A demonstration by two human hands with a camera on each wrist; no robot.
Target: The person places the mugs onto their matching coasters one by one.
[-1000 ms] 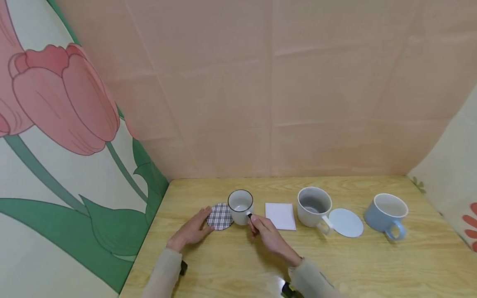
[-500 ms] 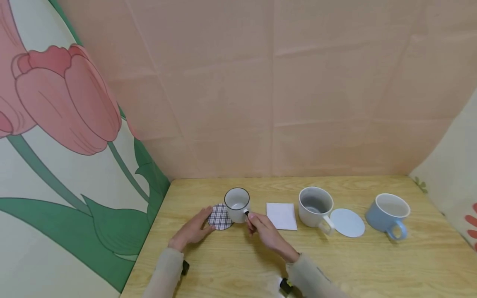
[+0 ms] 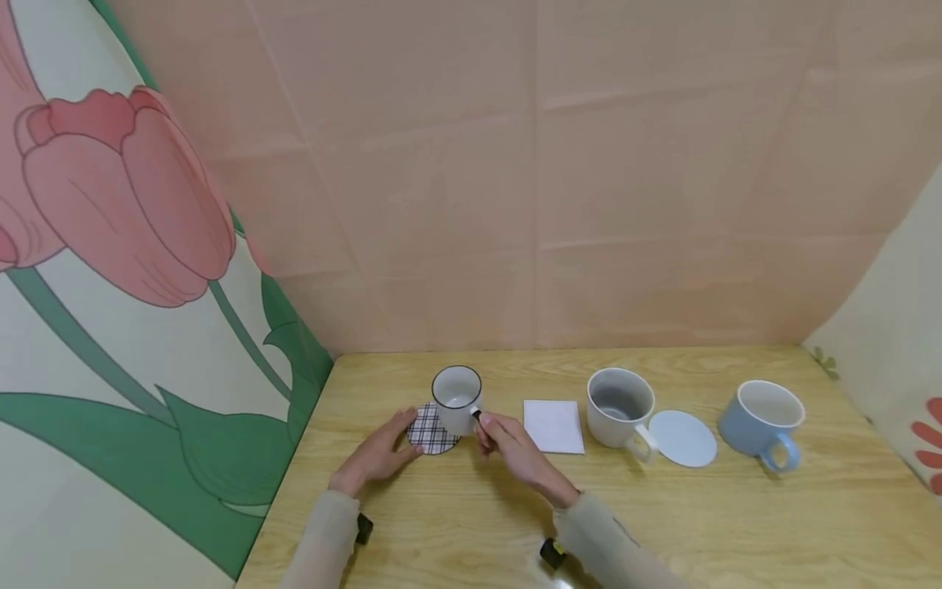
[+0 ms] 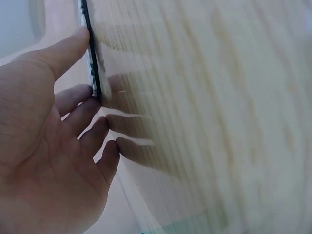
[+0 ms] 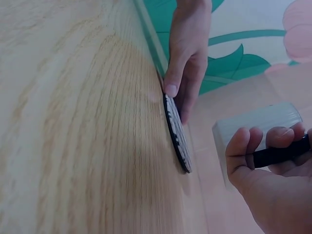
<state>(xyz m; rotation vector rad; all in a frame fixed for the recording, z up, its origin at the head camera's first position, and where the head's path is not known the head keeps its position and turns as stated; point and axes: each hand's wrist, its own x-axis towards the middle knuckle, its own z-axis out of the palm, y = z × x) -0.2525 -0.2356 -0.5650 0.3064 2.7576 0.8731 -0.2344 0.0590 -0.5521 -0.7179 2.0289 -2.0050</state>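
My right hand [image 3: 521, 456] grips the dark handle of a white mug [image 3: 455, 413] with a black rim. In the right wrist view the mug [image 5: 229, 130] is raised off the table, apart from the coaster. Below it lies a round black-and-white checked coaster [image 3: 424, 431], partly covered by the mug in the head view. My left hand [image 3: 379, 455] rests at the coaster's left edge, thumb and fingers spread and touching it. The left wrist view shows the thumb and fingertips of this hand [image 4: 39, 117] against the edge of the coaster [image 4: 93, 63], fingers only slightly bent.
To the right lie a square white coaster [image 3: 553, 427], a larger white mug [image 3: 609, 429] and a round pale blue coaster [image 3: 684, 439]. A blue mug [image 3: 751, 433] stands farthest right. The wooden table [image 3: 456, 523] meets a pink backdrop [image 3: 530, 204] behind.
My right hand has carried the black-rimmed mug left and slightly up, so it overlaps more of the checked coaster. My left hand has stayed at the coaster's edge.
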